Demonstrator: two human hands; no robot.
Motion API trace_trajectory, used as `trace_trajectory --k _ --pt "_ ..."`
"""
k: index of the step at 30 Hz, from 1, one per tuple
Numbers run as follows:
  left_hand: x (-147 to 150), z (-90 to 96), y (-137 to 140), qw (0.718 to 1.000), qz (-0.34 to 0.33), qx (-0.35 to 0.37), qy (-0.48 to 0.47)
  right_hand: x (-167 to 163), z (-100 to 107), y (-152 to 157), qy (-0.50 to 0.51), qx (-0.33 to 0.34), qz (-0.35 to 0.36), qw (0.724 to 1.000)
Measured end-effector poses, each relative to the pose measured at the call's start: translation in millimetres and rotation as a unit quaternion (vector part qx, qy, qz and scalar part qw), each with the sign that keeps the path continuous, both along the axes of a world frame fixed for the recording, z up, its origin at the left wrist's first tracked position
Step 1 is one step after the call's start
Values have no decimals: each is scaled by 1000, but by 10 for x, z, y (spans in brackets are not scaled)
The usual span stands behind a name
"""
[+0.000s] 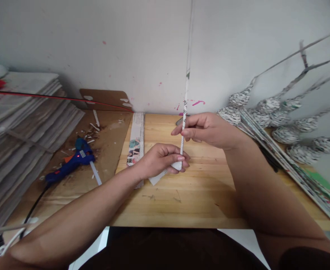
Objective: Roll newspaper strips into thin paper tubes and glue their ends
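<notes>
A thin rolled newspaper tube [185, 93] stands nearly upright in front of me, its upper end reaching the top of the view. My left hand [165, 160] pinches its lower end, where a loose flap of paper [157, 177] sticks out toward the lower left. Higher up, the thumb and fingers of my right hand [203, 129] close round the same tube. Just left of my left hand lies a stack of cut newspaper strips [137, 131] on the wooden table [198, 195].
A blue glue gun [72, 161] lies on brown cardboard [108, 142] among paper scraps. Stacked newspapers [27, 138] rise at the far left. On the right are several woven paper balls [269, 104] with long stems and a bundle of paper tubes [288, 168]. A wall [142, 48] stands behind.
</notes>
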State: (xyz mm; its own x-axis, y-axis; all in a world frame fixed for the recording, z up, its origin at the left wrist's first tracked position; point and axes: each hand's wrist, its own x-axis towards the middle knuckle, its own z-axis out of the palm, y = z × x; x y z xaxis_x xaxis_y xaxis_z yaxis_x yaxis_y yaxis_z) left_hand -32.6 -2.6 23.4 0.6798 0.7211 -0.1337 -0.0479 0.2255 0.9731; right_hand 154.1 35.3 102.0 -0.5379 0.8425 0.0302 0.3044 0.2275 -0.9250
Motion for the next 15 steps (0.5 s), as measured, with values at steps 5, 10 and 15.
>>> trace_trajectory --k 5,10,15 --pt "-1 26 -12 1000 -11 -3 -2 -1 -31 14 28 20 -70 997" --pt "3 27 -15 1000 -6 -7 -3 2 -10 -5 4 8 -3 1000" --pt "-1 17 -5 1000 -11 -6 -5 -4 -22 6 17 35 -70 997"
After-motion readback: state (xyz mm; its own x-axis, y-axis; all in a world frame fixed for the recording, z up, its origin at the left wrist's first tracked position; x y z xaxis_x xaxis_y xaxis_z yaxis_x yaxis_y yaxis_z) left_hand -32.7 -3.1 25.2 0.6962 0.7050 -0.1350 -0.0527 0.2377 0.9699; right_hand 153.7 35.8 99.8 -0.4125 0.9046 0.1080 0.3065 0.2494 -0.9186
